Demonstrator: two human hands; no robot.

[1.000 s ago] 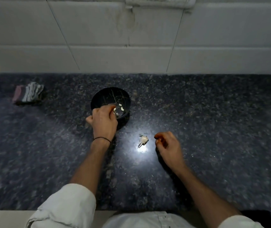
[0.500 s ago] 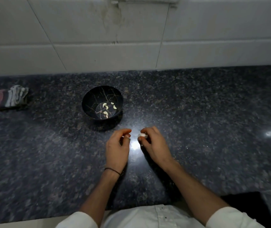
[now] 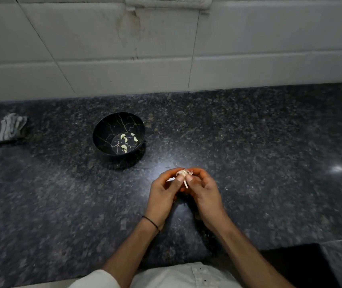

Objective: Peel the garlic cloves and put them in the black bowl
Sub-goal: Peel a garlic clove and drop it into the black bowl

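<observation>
A black bowl (image 3: 103, 132) with thin gold veins stands on the dark granite counter, left of centre, and several peeled garlic cloves (image 3: 124, 140) lie in its bottom. In front of it, above the counter, my left hand (image 3: 161, 196) and my right hand (image 3: 205, 190) meet fingertip to fingertip. Between them they pinch a small garlic piece (image 3: 183, 173) with papery skin and a stalk hanging down. Both thumbs press on it from the near side.
A folded striped cloth (image 3: 5, 129) lies at the far left of the counter (image 3: 249, 163). A white tiled wall (image 3: 166, 48) rises behind. A dark recess (image 3: 303, 265) sits at the near right edge.
My left hand left the bowl and came over to the right hand. The right hand picked the garlic piece off the counter, and both hands now hold it lifted.
</observation>
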